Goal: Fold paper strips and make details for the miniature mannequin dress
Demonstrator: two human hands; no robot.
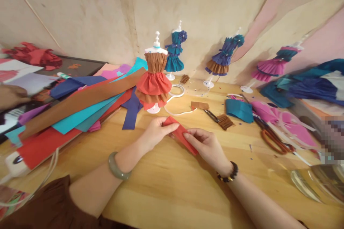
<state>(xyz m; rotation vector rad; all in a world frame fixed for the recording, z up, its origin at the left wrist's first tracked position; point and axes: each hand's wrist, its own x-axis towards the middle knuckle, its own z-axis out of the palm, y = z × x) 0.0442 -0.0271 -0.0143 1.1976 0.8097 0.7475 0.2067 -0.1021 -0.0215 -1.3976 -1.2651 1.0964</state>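
Between my two hands is a folded strip of red crepe paper, held at a slant above the table. My left hand pinches its upper end, thumb on top. Lower down, my right hand grips the strip near its other end, fingers curled under it. Just beyond stands a small white mannequin in a dress with a brown bodice and a red and brown ruffled skirt. A small brown paper piece, a dark-handled tool and a pleated brown piece lie past my right hand.
Further mannequins in blue-green, blue and brown and pink dresses stand along the wall. Long coloured paper strips pile up at left. Orange-handled scissors and a glass bowl are at right. Another person's hand shows far left.
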